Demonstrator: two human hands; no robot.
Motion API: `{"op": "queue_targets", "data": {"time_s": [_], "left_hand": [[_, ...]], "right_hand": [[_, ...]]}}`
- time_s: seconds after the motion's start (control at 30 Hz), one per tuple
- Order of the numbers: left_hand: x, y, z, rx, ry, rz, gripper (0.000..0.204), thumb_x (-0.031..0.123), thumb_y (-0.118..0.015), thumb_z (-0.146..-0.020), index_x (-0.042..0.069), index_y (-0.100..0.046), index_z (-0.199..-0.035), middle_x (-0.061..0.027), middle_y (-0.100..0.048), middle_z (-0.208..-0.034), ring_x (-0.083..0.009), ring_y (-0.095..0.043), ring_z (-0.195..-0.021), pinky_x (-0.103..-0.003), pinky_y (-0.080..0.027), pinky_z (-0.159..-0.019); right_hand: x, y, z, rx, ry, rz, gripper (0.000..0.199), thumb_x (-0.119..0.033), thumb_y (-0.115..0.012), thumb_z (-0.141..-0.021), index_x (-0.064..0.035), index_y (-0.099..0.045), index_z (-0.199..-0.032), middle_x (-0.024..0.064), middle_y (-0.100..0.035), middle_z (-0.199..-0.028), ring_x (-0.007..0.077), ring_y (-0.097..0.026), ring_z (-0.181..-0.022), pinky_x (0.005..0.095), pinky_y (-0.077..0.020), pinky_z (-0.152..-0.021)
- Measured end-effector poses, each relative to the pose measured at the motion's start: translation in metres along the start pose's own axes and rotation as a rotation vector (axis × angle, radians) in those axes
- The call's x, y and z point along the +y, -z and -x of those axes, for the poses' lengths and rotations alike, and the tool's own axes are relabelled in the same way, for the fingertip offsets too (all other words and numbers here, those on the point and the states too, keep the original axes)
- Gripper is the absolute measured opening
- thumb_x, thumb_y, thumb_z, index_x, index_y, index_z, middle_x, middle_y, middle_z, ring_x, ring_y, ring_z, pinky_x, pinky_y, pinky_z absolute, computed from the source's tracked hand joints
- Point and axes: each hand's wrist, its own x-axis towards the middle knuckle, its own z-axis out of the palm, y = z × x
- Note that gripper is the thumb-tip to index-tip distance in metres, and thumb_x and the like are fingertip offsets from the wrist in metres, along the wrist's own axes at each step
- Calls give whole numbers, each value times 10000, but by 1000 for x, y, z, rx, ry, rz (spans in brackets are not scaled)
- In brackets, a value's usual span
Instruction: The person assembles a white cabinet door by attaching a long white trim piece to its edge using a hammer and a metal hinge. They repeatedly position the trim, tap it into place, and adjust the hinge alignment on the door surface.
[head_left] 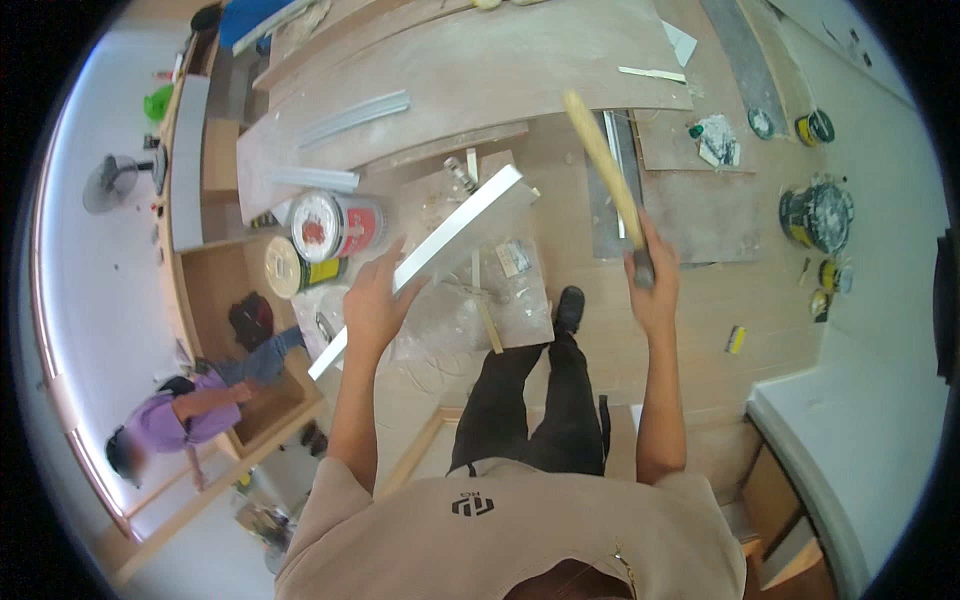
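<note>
The head view looks down on a person standing over a plywood floor strewn with boards and tins. The left hand (372,300) is closed around a long white strip (430,262), a flat moulding that runs diagonally from near the left thigh up toward the sheet of plywood (450,80); the grip sits about a third of the way up it, fingers wrapped over its upper edge. The right hand (652,285) is clenched on the dark end of a wooden handle (605,160), probably a hammer's, which points up and away from the body. The step in hand looks like a carry: strip and tool are both lifted clear of the floor, well apart from each other. Setting the strip down calls for a level swing that keeps its far end off the paint tin (335,225) and the clear plastic sheet (480,300) just beneath. The tool's head cannot be made out; it is lost behind the fist. The strip's lower end is partly lost against the pale floor. At lower left another person in a purple top (175,415) crouches by a wooden cabinet (225,290).
</note>
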Motion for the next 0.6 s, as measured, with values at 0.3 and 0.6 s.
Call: {"op": "queue_targets", "data": {"time_s": [0.3,0.6], "left_hand": [[-9,-2,-12,-49,-2,100,619,386,-730,-902,189,-518,-1449,-123,-720,-905,-322,-708,-821,-457,-556,-683],[-19,-8,4,-43,7,121,514,238,-748,-837,178,-585,-1320,-100,-706,-793,-305,-710,-739,-431,-548,-629]], "right_hand": [[44,-113,-225,-159,309,516,675,9,-703,-760,-187,-538,-1385,82,-623,-1095,272,-583,-1119,524,-315,-972],[45,-174,-265,-226,422,580,619,-298,-877,-730,-181,-597,-1270,74,-628,-1191,303,-547,-1186,519,-304,-987]]}}
